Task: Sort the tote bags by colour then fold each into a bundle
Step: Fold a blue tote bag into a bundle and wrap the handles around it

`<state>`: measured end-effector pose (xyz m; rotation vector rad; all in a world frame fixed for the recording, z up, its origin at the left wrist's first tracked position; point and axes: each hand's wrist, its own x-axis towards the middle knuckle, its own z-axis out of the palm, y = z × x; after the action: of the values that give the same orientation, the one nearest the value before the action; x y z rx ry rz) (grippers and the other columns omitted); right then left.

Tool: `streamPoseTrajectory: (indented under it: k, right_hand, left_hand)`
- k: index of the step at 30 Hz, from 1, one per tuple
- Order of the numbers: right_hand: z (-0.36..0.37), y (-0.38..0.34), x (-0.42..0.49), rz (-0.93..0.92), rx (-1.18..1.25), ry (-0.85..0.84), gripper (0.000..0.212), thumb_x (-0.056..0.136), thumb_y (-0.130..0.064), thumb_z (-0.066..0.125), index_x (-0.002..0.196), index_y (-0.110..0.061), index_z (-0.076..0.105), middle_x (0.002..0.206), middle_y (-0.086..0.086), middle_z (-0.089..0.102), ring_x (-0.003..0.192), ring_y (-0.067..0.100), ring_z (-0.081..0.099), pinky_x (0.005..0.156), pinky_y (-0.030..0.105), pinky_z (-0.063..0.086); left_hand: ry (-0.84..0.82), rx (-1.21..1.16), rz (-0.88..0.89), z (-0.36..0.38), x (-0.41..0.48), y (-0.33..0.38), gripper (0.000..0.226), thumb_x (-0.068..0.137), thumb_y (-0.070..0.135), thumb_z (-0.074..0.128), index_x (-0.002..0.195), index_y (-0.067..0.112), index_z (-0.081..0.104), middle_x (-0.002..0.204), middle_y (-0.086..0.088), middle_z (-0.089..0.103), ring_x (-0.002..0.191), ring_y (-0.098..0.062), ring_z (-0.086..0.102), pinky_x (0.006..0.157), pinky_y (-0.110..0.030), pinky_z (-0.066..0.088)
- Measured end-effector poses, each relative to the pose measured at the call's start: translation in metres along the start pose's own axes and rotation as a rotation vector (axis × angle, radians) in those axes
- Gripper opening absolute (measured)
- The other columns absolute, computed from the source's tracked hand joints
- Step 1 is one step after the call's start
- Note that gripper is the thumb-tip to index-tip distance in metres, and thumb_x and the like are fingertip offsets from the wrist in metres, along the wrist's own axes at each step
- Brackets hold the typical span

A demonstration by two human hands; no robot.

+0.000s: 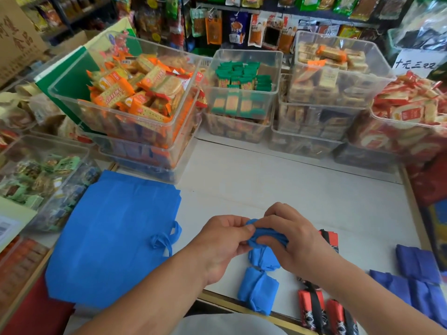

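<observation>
A flat blue tote bag [113,238] is laid out at left, unfolded. Nearer centre, a blue bundle [264,239] is pinched between left hand [222,243] and right hand [290,235] (fingers of both curled round it). Were the grip loosened, the wrap could be undone.

Only really clear one is the white paper sign [414,65] at the far right, handwritten 十元三双 in black. The brown cardboard box [17,37] top left has big characters ending in 食品. Print on the orange snack packets [116,93] is too blurry.
</observation>
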<state>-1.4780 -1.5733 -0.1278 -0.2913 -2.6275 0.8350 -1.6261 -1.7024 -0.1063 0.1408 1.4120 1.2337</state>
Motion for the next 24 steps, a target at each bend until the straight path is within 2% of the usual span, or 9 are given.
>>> streamPoseTrajectory:
  k: [3, 6, 8, 14, 17, 21, 22, 24]
  right_hand:
    - [-0.005, -0.001, -0.001, 0.042, 0.042, -0.005, 0.022, 0.093, -0.034, 0.065, 0.111, -0.023, 0.071, 0.099, -0.009, 0.055, 0.088, 0.011, 0.057, 0.076, 0.027, 0.051]
    - [-0.011, -0.003, -0.004, 0.15, 0.124, 0.126, 0.031, 0.081, -0.034, 0.084, 0.109, -0.026, 0.073, 0.097, -0.016, 0.063, 0.09, 0.008, 0.064, 0.077, 0.019, 0.05]
    - [-0.017, -0.005, -0.011, 0.249, 0.2, 0.183, 0.041, 0.072, -0.03, 0.092, 0.108, -0.03, 0.073, 0.1, -0.016, 0.066, 0.095, 0.01, 0.066, 0.077, 0.013, 0.049]
    - [-0.025, -0.005, -0.026, 0.179, 0.24, 0.143, 0.038, 0.079, -0.029, 0.087, 0.114, -0.031, 0.071, 0.108, -0.012, 0.063, 0.103, 0.018, 0.065, 0.083, 0.027, 0.054]
    - [-0.023, -0.004, -0.03, 0.179, 0.256, 0.147, 0.031, 0.084, -0.033, 0.082, 0.113, -0.026, 0.072, 0.105, -0.011, 0.061, 0.096, 0.018, 0.065, 0.077, 0.024, 0.054]
    - [-0.011, 0.0, -0.032, 0.149, 0.203, 0.091, 0.023, 0.086, -0.018, 0.077, 0.108, -0.022, 0.072, 0.1, -0.011, 0.058, 0.089, 0.015, 0.063, 0.074, 0.019, 0.05]
    - [-0.009, 0.002, -0.032, 0.147, 0.178, 0.079, 0.023, 0.085, -0.015, 0.077, 0.107, -0.022, 0.072, 0.099, -0.012, 0.057, 0.087, 0.013, 0.063, 0.073, 0.018, 0.05]
    - [-0.003, 0.005, -0.033, 0.161, 0.137, 0.062, 0.023, 0.084, -0.014, 0.077, 0.105, -0.023, 0.073, 0.096, -0.013, 0.055, 0.084, 0.01, 0.061, 0.072, 0.018, 0.049]
  left_hand:
    - [0.103, 0.129, 0.098, 0.01, 0.0, -0.003, 0.01, 0.1, 0.007, 0.063, 0.102, 0.004, 0.072, 0.096, -0.012, 0.076, 0.092, -0.022, 0.074, 0.093, -0.039, 0.06]
    - [0.162, 0.141, 0.188, 0.017, 0.0, -0.006, 0.007, 0.098, 0.007, 0.065, 0.099, 0.008, 0.071, 0.094, -0.012, 0.074, 0.094, -0.027, 0.074, 0.092, -0.043, 0.06]
    - [0.144, 0.102, 0.199, 0.02, -0.001, -0.005, 0.007, 0.098, 0.006, 0.064, 0.1, 0.006, 0.071, 0.097, -0.015, 0.074, 0.093, -0.026, 0.074, 0.092, -0.043, 0.06]
    - [0.021, -0.025, 0.179, 0.028, -0.008, -0.013, 0.014, 0.101, 0.006, 0.061, 0.108, -0.002, 0.07, 0.101, -0.015, 0.074, 0.095, -0.024, 0.073, 0.096, -0.041, 0.059]
    - [0.04, -0.018, 0.206, 0.032, -0.011, -0.015, 0.012, 0.101, 0.005, 0.061, 0.105, -0.002, 0.07, 0.096, -0.013, 0.074, 0.09, -0.022, 0.073, 0.09, -0.039, 0.061]
    - [0.183, 0.202, 0.282, 0.035, -0.009, -0.022, 0.01, 0.1, 0.006, 0.062, 0.094, 0.007, 0.071, 0.084, -0.011, 0.072, 0.08, -0.022, 0.073, 0.086, -0.046, 0.062]
    - [0.227, 0.275, 0.308, 0.036, -0.007, -0.024, 0.01, 0.099, 0.007, 0.063, 0.093, 0.008, 0.071, 0.083, -0.011, 0.071, 0.078, -0.021, 0.071, 0.084, -0.045, 0.063]
    - [0.283, 0.45, 0.364, 0.036, -0.005, -0.028, 0.01, 0.097, 0.008, 0.063, 0.09, 0.012, 0.07, 0.077, -0.003, 0.067, 0.068, -0.008, 0.064, 0.077, -0.034, 0.063]
